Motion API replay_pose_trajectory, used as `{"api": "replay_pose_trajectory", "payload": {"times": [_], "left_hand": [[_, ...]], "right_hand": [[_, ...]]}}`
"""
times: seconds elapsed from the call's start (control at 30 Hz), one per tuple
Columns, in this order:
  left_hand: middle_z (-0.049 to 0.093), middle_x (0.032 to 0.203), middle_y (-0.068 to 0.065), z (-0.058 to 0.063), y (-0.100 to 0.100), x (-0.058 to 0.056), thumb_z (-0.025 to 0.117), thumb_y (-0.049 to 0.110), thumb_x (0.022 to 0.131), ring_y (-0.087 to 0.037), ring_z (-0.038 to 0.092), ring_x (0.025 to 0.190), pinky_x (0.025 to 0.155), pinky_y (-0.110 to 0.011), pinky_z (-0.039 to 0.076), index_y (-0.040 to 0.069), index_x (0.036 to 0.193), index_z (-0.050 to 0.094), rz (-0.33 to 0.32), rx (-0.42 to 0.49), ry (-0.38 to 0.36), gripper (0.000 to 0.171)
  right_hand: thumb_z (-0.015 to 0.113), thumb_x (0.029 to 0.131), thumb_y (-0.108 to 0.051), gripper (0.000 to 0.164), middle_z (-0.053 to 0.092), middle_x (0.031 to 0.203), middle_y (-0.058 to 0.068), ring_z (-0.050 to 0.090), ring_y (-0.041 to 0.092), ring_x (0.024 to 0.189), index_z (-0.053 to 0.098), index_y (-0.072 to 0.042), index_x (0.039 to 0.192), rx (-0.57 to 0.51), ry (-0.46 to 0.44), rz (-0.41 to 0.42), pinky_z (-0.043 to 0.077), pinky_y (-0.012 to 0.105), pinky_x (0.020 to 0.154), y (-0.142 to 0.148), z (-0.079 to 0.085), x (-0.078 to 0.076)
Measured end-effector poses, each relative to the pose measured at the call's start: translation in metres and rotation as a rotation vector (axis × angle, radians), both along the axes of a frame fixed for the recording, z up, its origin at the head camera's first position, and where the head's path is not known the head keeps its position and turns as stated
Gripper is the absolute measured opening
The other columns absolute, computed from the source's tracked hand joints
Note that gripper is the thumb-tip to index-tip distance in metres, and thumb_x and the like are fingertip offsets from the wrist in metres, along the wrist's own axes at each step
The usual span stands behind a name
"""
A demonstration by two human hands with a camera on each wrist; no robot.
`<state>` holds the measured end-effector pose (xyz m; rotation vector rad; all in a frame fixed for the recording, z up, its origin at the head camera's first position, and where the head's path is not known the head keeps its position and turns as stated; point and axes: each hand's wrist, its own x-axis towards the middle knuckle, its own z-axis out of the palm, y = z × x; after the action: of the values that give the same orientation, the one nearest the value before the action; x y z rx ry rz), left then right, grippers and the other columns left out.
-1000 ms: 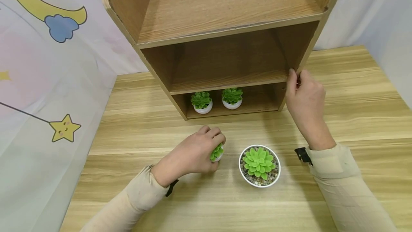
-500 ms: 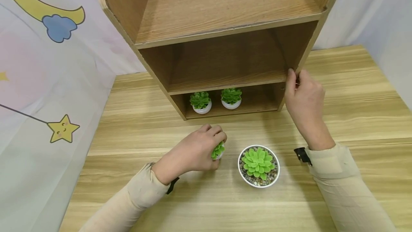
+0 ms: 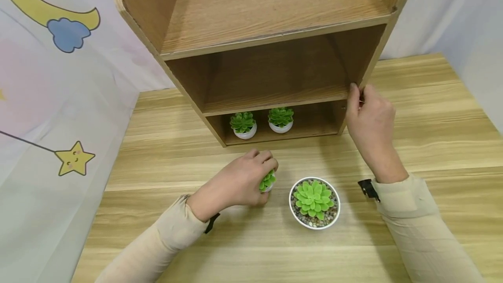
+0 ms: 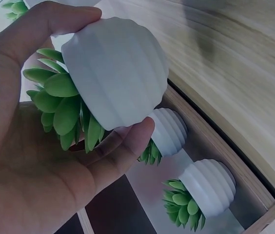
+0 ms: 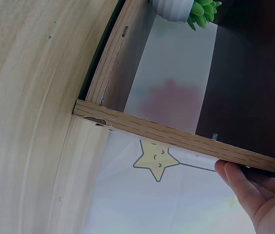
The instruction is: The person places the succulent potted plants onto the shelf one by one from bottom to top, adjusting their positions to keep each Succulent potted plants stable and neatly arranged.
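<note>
My left hand (image 3: 244,180) holds a small potted succulent (image 4: 118,73) just in front of a wooden shelf unit (image 3: 275,39). Thumb and fingers grip its ribbed white pot from both sides, and in the head view the hand covers much of it. On the bottom shelf stand two similar small potted succulents, a left one (image 3: 244,126) and a right one (image 3: 280,120). My right hand (image 3: 372,121) grips the unit's right side panel (image 5: 176,139), thumb at its front edge. A larger potted succulent (image 3: 314,202) with pebbles stands on the table, between the two forearms.
The wood-grain table (image 3: 157,143) extends on both sides of the unit. A pale curtain (image 3: 47,112) with a moon, cloud and star hangs at the left and behind. The middle shelf (image 3: 275,77) lies above the two small plants.
My left hand, with the small potted succulent, has edged slightly forward toward the shelf unit. The right hand keeps its hold on the side panel. The head view has shifted a little.
</note>
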<state>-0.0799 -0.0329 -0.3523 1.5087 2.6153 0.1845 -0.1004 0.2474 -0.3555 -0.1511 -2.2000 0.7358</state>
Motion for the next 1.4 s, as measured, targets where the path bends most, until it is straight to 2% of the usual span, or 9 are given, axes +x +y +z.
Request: {"api": "replay_pose_trajectory", "payload": {"times": [0.13,0.33,0.63,1.4], "left_hand": [[0.046,0.092,0.005,0.000,0.002,-0.002,0.070,0.027,0.062,-0.016,0.042,0.079,0.062,-0.025,0.040,0.016,0.098,0.055,-0.008,0.003,0.007,0.040],[0.045,0.092,0.005,0.001,0.005,-0.004,0.071,0.027,0.061,-0.016,0.041,0.078,0.062,-0.024,0.039,0.016,0.098,0.055,-0.013,-0.005,0.009,0.042],[0.045,0.092,0.006,0.002,0.010,-0.007,0.072,0.028,0.062,-0.015,0.041,0.080,0.062,-0.024,0.040,0.016,0.099,0.055,-0.008,-0.024,-0.011,0.043],[0.045,0.093,0.005,0.005,0.023,-0.015,0.072,0.029,0.062,-0.018,0.044,0.084,0.066,-0.026,0.041,0.017,0.100,0.054,-0.019,-0.045,-0.021,0.043]], "right_hand": [[0.047,0.094,-0.023,0.037,0.061,0.065,0.020,0.058,0.037,0.057,0.054,0.004,0.070,-0.007,0.000,0.002,0.042,0.047,0.050,0.000,0.000,-0.001],[0.047,0.095,-0.024,0.037,0.057,0.061,0.017,0.055,0.035,0.054,0.053,0.002,0.069,-0.005,-0.016,-0.006,0.037,0.044,0.048,0.001,0.000,0.000],[0.046,0.095,-0.024,0.038,0.061,0.067,0.020,0.059,0.038,0.060,0.054,0.004,0.070,-0.012,-0.011,-0.004,0.043,0.049,0.052,-0.001,0.001,-0.001],[0.046,0.095,-0.023,0.038,0.059,0.063,0.019,0.058,0.036,0.056,0.052,0.003,0.068,-0.005,-0.009,0.006,0.041,0.045,0.048,0.001,-0.001,-0.001]]}}
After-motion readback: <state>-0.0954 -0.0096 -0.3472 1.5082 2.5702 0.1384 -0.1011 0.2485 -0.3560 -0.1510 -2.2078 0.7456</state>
